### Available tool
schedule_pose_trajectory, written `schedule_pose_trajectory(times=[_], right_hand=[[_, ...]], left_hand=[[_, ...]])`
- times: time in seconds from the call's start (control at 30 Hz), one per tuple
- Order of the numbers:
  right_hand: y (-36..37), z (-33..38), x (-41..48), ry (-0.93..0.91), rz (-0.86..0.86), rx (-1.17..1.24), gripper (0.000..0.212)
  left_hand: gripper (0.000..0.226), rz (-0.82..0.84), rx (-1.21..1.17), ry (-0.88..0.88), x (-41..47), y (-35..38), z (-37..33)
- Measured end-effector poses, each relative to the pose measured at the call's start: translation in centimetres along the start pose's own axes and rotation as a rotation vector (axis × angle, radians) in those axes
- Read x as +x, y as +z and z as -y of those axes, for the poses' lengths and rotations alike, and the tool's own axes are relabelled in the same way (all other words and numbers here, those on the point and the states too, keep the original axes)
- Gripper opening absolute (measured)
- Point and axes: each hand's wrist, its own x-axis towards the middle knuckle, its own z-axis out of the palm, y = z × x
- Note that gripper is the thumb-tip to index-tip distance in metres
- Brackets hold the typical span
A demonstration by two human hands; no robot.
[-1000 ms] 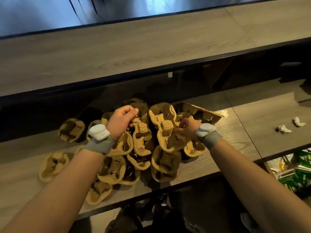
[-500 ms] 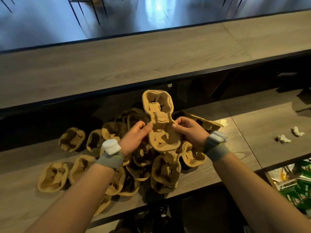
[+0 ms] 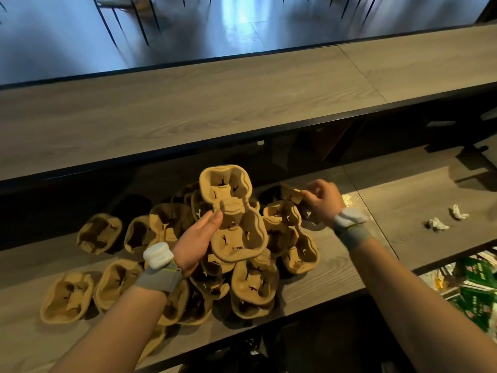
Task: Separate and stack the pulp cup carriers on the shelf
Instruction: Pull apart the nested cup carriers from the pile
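1. A person stands over a wooden shelf (image 3: 336,267) and looks down at a jumble of brown pulp cup carriers. Both forearms reach in from below, each with a grey wristband (image 3: 158,275) that carries a small white device.
2. The left hand (image 3: 195,244) grips one held carrier (image 3: 232,211) by its left edge, the thumb curled over the rim and the fingers behind it. This two-cup carrier is raised above the pile, tilted toward the camera, apart from the rest.
3. The right hand (image 3: 321,200) reaches to the far right of the heap. Its curled fingers and thumb pinch the edge of a back carrier (image 3: 290,193), which lies on the shelf against the heap.
4. The pile (image 3: 258,275) fills the middle of the shelf, its carriers overlapping at all angles and some nested together.
5. Several loose carriers (image 3: 99,234) lie singly to the left of the pile, side by side rather than on top of one another.
6. Progress looks early: one carrier is freed and in hand, no neat stack is visible anywhere, and most of the heap is unsorted.
7. Every cup well that faces the camera is empty; no cups sit in any carrier.
8. An upper counter (image 3: 188,103) runs above the shelf.
9. Two crumpled paper scraps (image 3: 437,224) lie well to the right on the shelf.
10. Green packets (image 3: 478,292) show below the shelf at lower right; what holds them cannot be made out.
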Motion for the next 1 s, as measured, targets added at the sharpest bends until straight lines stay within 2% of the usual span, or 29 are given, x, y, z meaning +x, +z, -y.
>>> schedule_pose_trajectory(times=[0.07,0.17,0.3,0.43,0.57,0.67,0.83,1.0], right_hand=[[-1.6,-2.1,2.0,0.085,-0.018,-0.237,0.041],[-2.7,-4.1,3.6,0.109,0.091,-0.562,0.056],[-2.6,-4.8,4.1,0.089,0.16,-0.702,0.046],[-2.2,-5.5,4.0,0.094,0.118,-0.734,0.054],[-2.5,-6.4,4.3,0.061,0.111,-0.612,0.021],[-3.4,-6.1,4.2,0.071,0.074,-0.39,0.005],[-3.6,-3.1,0.9,0.093,-0.023,0.136,0.006],[-3.5,1.7,-3.5,-0.037,-0.071,0.362,0.007]], left_hand=[[0.118,-0.018,0.002,0.017,-0.2,-0.1,0.0],[0.111,0.0,-0.025,0.022,-0.4,-0.3,-0.2],[0.11,-0.004,-0.027,0.035,-0.3,-0.7,-0.2],[0.104,-0.006,-0.046,0.032,-0.3,-1.1,0.0],[0.1,-0.018,-0.013,0.02,-0.2,-1.1,0.1],[0.099,-0.037,0.015,0.02,-0.2,-1.0,0.2],[0.099,-0.058,0.009,-0.009,-0.1,-0.6,0.7],[0.103,-0.042,0.063,-0.002,0.0,1.1,0.3]])
